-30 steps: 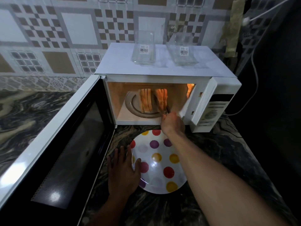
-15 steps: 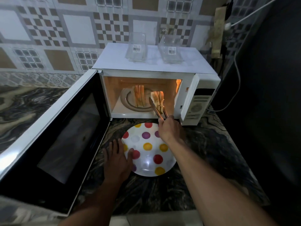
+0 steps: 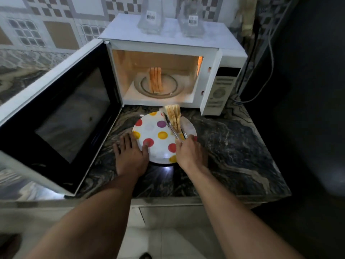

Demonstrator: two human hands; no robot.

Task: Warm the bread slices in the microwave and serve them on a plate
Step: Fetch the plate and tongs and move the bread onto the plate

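— Where are our hands?

— Our left hand [image 3: 130, 156] lies flat on the counter [image 3: 233, 146], fingers straight and released. It sits at the left rim of the plate [image 3: 151, 126], and the thumb rests on the plate itself. Our right hand [image 3: 190, 154] is clenched round the handles of the tongs [image 3: 175, 132], over the plate's right side.

— And the bread?

— We see two lots. The tongs squeeze the first stack [image 3: 174, 115], its slices on edge, above the plate's far rim and just in front of the microwave [image 3: 168, 43]. We cannot tell whether it touches the plate. The second stack [image 3: 155, 80] stands upright on the turntable [image 3: 169, 88], left of centre, inside the lit orange cavity.

— How does the microwave sit?

— It sits at the counter's back edge, against a tiled wall [image 3: 56, 34]. Its door [image 3: 56, 113] is swung wide open to our left, dark window facing us. The control panel [image 3: 222, 90] is on its right.

— And the plate?

— It is white with red, yellow and purple dots. It lies on the dark marbled counter between the microwave and the front edge.

— Anything else?

— Two clear containers [image 3: 151, 15] with barcode stickers stand side by side on top of the microwave. A cable [image 3: 270, 53] hangs at the counter's back right corner.
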